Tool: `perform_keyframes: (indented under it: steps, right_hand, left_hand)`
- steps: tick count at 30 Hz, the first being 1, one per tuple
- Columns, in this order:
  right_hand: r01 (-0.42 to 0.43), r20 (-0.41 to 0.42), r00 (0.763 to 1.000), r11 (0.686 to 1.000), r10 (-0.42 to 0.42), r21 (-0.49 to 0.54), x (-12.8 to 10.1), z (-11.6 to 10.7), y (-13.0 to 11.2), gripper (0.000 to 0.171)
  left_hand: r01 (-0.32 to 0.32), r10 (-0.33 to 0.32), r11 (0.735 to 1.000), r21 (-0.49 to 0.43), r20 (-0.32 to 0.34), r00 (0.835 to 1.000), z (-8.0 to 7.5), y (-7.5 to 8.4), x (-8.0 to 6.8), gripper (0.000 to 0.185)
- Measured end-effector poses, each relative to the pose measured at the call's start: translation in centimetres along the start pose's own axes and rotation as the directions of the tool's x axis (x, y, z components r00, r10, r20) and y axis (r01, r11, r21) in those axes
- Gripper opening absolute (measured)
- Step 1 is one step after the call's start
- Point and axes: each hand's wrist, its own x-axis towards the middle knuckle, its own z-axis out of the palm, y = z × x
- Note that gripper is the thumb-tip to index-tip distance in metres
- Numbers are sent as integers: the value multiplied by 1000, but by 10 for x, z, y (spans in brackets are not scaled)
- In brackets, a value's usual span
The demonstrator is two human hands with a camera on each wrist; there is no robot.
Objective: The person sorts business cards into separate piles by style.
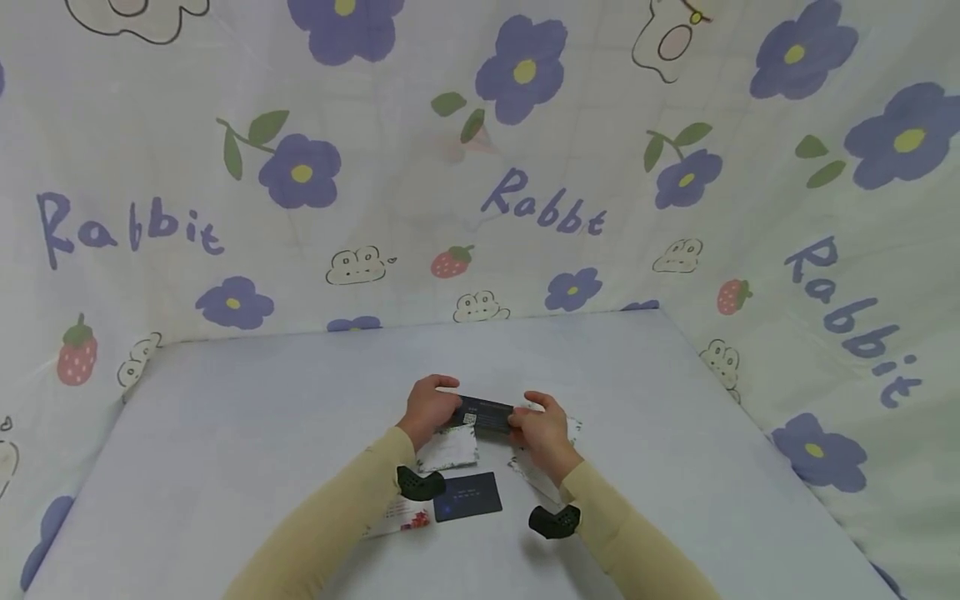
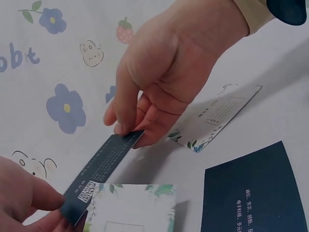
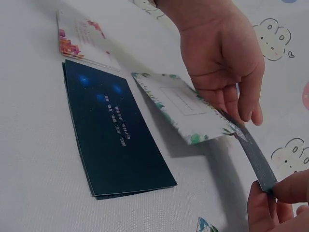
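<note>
A dark printed card [image 1: 491, 410] with a QR code near one end is stretched between both hands. My left hand [image 1: 431, 410] pinches the QR-code end between thumb and fingers. At the opposite end, my right hand [image 1: 546, 432] grips it between thumb and fingers. A white card [image 3: 169, 104] with a green leaf border slants up beside the left hand, above its own shadow. One of its corners overlaps the dark card in the right wrist view. Another white leaf-bordered card [image 2: 217, 116] lies on the table below the right hand.
Nearer the body lies a small stack of dark blue cards [image 3: 116, 135] with light lettering. Left of it, partly behind the left sleeve, are white cards with red flowers [image 3: 87, 38]. The white table [image 1: 247, 467] meets a patterned cloth [image 1: 405, 167] at its back and sides.
</note>
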Motion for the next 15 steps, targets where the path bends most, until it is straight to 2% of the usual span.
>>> perform_keyframes:
  steps: [4,7,11,15]
  right_hand:
    - [43,-4,999,999,-43,7,-2,3,-2,57]
    - [88,-6,996,996,-88,16,-2,5,-5,59]
    - [116,-12,993,993,-116,23,-2,4,-7,60]
    - [114,4,993,993,-114,16,-7,0,-10,59]
  left_hand:
    - [-41,41,999,4,7,999,-2,0,1,40]
    - [-80,80,997,-8,-20,997,-3,3,1,40]
    - [-100,99,995,-12,-46,994,-4,10,-1,41]
    - [-94,94,995,-42,-9,996,-10,14,-4,43]
